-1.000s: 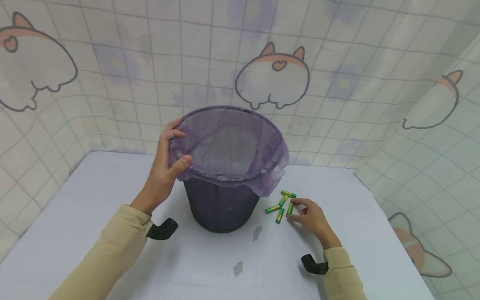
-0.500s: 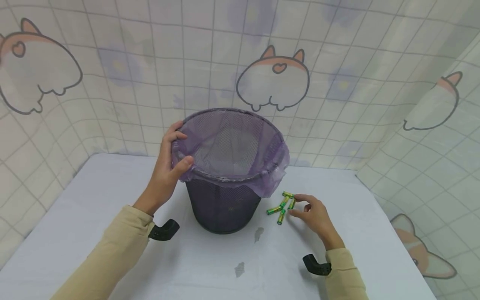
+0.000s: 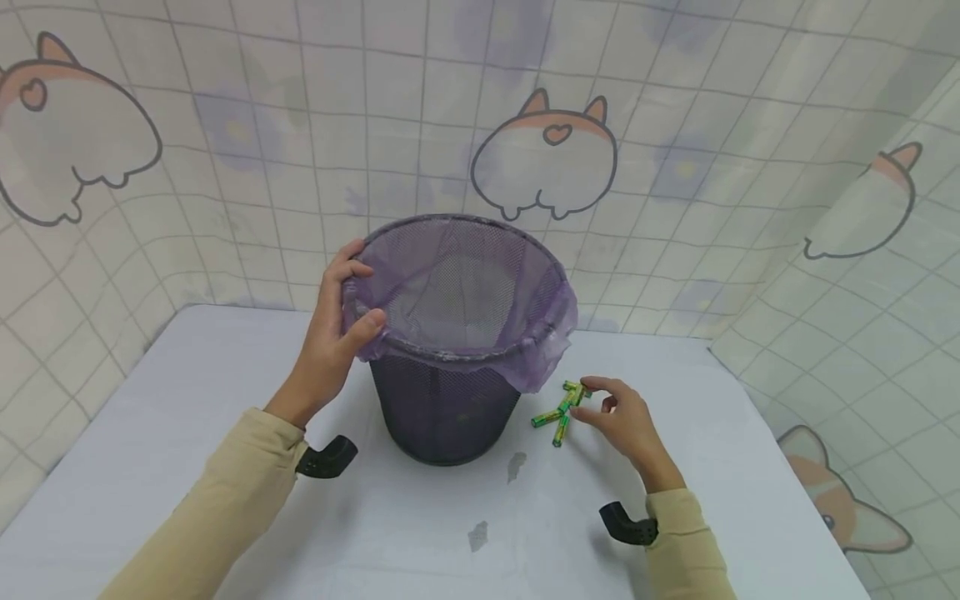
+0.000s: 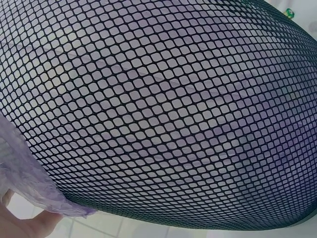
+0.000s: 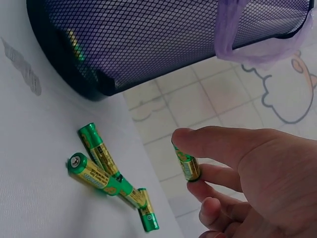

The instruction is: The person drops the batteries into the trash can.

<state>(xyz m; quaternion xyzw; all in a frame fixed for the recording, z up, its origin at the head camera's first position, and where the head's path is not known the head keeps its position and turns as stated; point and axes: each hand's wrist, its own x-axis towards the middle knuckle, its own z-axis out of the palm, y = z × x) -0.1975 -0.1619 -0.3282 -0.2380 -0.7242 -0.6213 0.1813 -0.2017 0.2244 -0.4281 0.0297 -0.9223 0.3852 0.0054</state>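
Note:
A dark mesh wastebasket (image 3: pixel 442 417) stands upright, lined with a purple plastic bag (image 3: pixel 547 354) folded over its rim. My left hand (image 3: pixel 326 337) grips the rim at the left, thumb outside the front and fingers toward the back. To the right of the basket, my right hand (image 3: pixel 622 417) pinches a green-and-gold battery (image 5: pixel 186 164) between thumb and fingers. It is held above several like batteries (image 5: pixel 101 179) lying close together on the table. Through the mesh, the right wrist view shows a green-and-yellow battery-like thing (image 5: pixel 76 45) low in the basket.
The table (image 3: pixel 420 542) has a white cover with two grey marks (image 3: pixel 477 537) in front of the basket. Behind and at the sides hangs a gridded curtain (image 3: pixel 420 108) with cartoon corgi prints. A dark curved piece (image 3: pixel 327 457) sticks out from each wrist.
My right hand has closed on one battery and lifted it from the table, moving slightly up and back. The left hand keeps its hold on the basket rim.

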